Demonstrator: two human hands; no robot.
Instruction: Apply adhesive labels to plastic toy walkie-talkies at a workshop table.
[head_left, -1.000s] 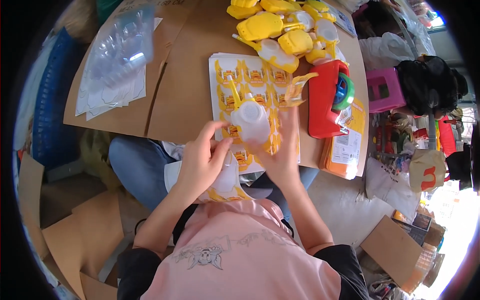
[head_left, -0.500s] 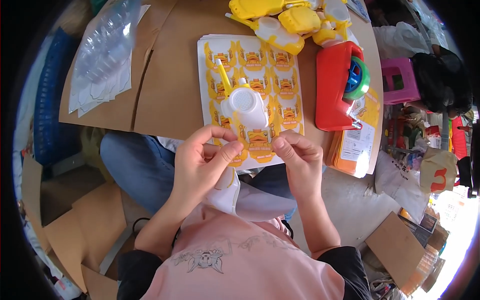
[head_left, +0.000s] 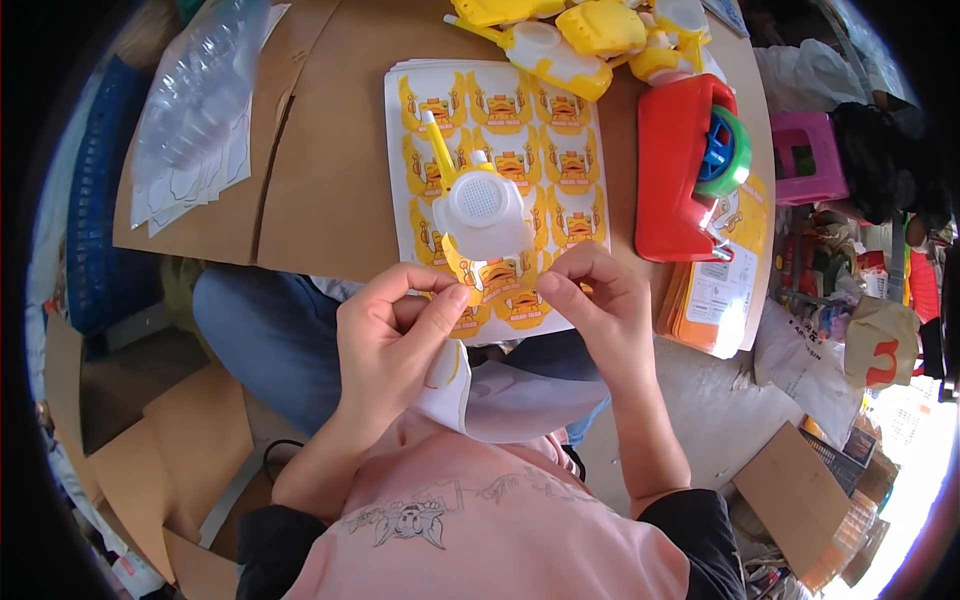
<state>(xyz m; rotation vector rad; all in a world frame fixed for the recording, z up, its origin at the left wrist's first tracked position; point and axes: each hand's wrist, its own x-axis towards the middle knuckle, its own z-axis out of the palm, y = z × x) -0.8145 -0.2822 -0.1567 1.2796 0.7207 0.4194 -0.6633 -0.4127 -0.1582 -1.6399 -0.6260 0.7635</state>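
My left hand (head_left: 400, 318) and my right hand (head_left: 605, 308) are both closed, thumb against forefinger, at the near part of the sticker sheets (head_left: 572, 222). Between them they pinch opposite sides of a yellow cartoon sticker (head_left: 462, 264), which is tilted and catches the light. Its outline partly merges with the printed sheet below. Just beyond my fingertips, a white and yellow toy walkie-talkie (head_left: 487, 208) lies on the sheets, its round speaker grille facing up and its antenna pointing away. A curled white sheet (head_left: 510, 405) rests on my lap.
A red tape dispenser (head_left: 665, 170) with a green roll stands right of the sheets, beside a stack of orange cards (head_left: 705, 300). More yellow toy walkie-talkies (head_left: 555, 62) are piled at the back. Clear plastic shells (head_left: 200, 95) lie at the left over white cutouts.
The sticker has tilted, and its left edge now rises higher toward the toy. My right hand has come slightly nearer to the sheets. The whole view has shifted a little.
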